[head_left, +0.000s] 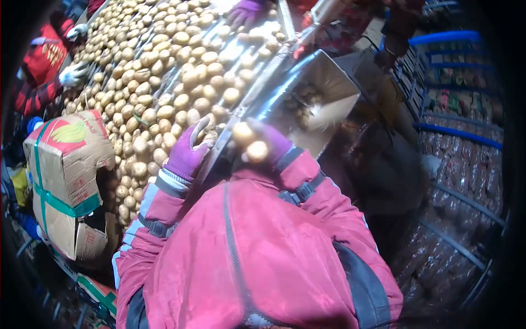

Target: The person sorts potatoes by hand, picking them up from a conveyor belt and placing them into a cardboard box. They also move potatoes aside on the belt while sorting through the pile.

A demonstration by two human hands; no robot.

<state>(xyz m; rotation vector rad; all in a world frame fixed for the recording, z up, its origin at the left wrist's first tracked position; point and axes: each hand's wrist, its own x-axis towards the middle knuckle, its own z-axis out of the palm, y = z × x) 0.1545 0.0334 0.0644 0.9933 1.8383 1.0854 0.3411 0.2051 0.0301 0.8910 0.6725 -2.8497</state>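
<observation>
My left hand, in a purple glove, is at the near edge of the potatoes, beside the metal rim of the sorting table. Its thumb and fingers are apart, and I see no potato gripped between them. On the other side of the rim, my right hand, also gloved in purple and blurred by motion, holds two potatoes in front of my chest. Past it stands an open cardboard box with some potatoes inside.
To the left stands a cut-open banana carton with green tape. Co-workers' gloved hands reach over the potatoes at far left, and a purple-gloved hand at the top. Blue metal racking is on the right.
</observation>
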